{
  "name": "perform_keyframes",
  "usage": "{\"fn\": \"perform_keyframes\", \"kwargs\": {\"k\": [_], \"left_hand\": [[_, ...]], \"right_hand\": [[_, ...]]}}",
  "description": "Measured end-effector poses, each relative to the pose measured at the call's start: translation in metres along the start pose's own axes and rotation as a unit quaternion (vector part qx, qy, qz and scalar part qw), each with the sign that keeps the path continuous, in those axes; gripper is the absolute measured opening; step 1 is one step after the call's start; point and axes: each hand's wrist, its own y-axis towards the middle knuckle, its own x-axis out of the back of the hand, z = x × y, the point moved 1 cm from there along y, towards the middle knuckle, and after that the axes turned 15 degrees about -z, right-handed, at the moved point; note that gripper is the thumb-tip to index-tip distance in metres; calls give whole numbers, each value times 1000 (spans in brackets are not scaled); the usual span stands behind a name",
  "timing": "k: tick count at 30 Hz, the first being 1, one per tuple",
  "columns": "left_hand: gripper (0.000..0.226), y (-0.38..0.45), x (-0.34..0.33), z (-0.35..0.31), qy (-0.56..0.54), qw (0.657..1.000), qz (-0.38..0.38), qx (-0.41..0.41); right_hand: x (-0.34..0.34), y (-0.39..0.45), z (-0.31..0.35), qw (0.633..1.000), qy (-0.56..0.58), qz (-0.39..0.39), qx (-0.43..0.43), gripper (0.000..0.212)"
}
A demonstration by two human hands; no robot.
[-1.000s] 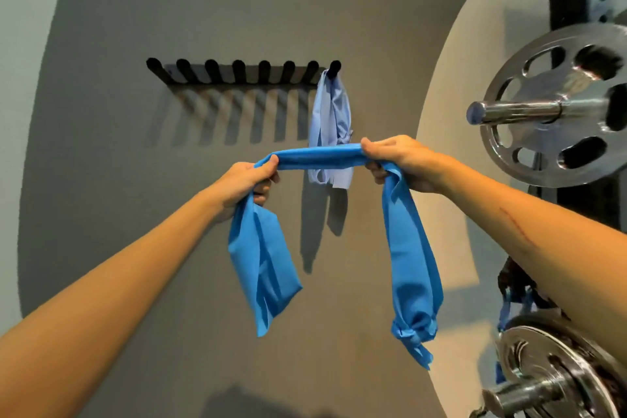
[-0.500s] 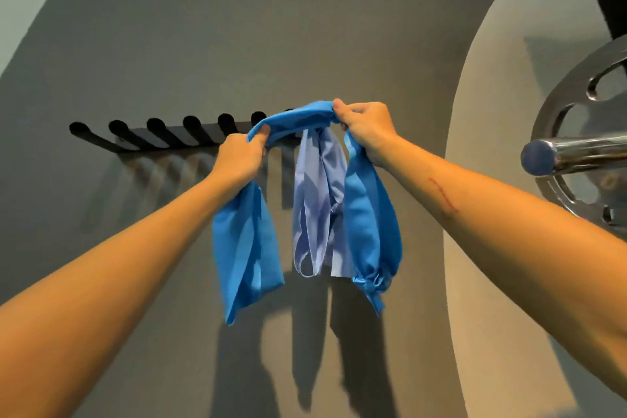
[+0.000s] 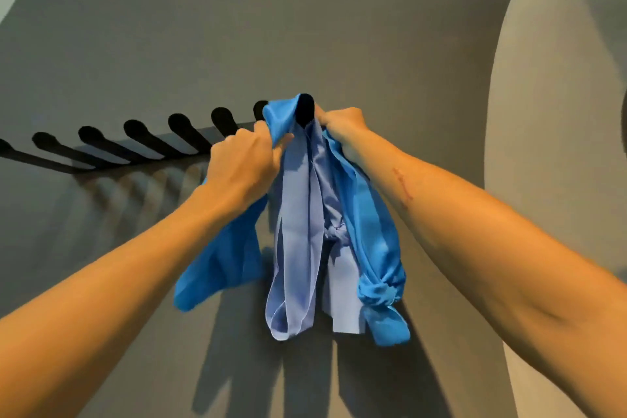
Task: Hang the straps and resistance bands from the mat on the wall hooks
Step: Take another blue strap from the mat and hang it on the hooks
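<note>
Head view, near to far: two bare forearms rise from the bottom corners toward a dark wall. My left hand is clenched around one side of the bright blue resistance band, and my right hand grasps the other side just right of the end hook, though its fingers are mostly hidden behind the fabric. Between the hands the band's middle now lies against that hook, the black tip poking out in front of the blue fold; its loose left end hangs below my left wrist, and its knotted right end dangles lower right. A pale blue band (already hung from the same hook) drops straight down between the two halves.

Half a second ago the blue band was stretched between the hands just in front of the rack, above the pale one; a second ago it was held well below the hooks with the weight plates in sight on the right. Since then the hands have drawn together and up to the hook. I judge the loop is being seated over the tip, so this band is nearly hung; letting go comes next.

Farther left, the hook rack runs along the wall with its other pegs bare. The wall fills the far background.
</note>
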Motion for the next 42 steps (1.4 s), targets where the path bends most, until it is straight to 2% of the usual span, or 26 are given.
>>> {"fn": "perform_keyframes", "kwargs": {"k": [2,3,5,7,10,13,15,17,18,19,21,22,24,26,27,28,32,34,37,42], "left_hand": [[46,7,4,-6,29,998,-32,-41],[45,9,3,-9,32,998,-29,-34],[45,4,-6,-9,23,999,31,38],[47,-11,-25,-6,-20,985,122,121],[43,-31,-46,-10,-202,930,215,217],[40,-34,-58,-17,-317,881,252,245],[38,-40,-57,-17,-365,848,280,261],[57,-55,-47,-8,-375,821,322,286],[64,-66,-37,-2,-359,814,351,292],[65,-77,-22,2,-350,808,374,292],[58,-98,7,15,-358,795,396,289],[53,-107,24,23,-369,790,398,285],[51,-124,60,45,-373,788,402,280],[56,-142,100,71,-353,788,415,288],[58,-151,119,86,-340,792,421,284],[60,-162,138,102,-329,796,425,279],[69,-205,223,158,-314,819,408,252],[70,-226,266,178,-296,831,408,234],[77,-255,336,205,-260,835,409,259],[80,-312,464,248,-145,830,424,332]], "right_hand": [[-5,3,-6,1000,21,-1,-11,45],[-5,4,-7,1000,23,0,-11,44],[-4,5,-11,1000,11,-1,2,40],[-4,4,-17,999,-10,-16,44,48],[-4,2,-28,994,-12,-40,102,57],[0,-6,-46,993,25,-18,114,52],[5,-19,-58,990,45,-13,132,42],[8,-35,-61,989,40,-10,144,22],[9,-44,-61,989,27,-12,146,28],[10,-52,-60,989,12,-21,146,43],[14,-74,-58,985,-22,-62,159,58],[17,-90,-58,976,-42,-87,195,62],[21,-131,-59,929,-106,-96,341,67],[19,-177,-64,857,-163,-35,488,68],[17,-202,-66,834,-177,7,523,68],[12,-228,-70,829,-182,48,527,67],[-12,-343,-80,861,-137,224,435,71],[-30,-400,-82,849,-131,317,403,72],[-59,-483,-74,835,-93,431,328,74],[-90,-605,-56,794,-8,548,263,74]]}}
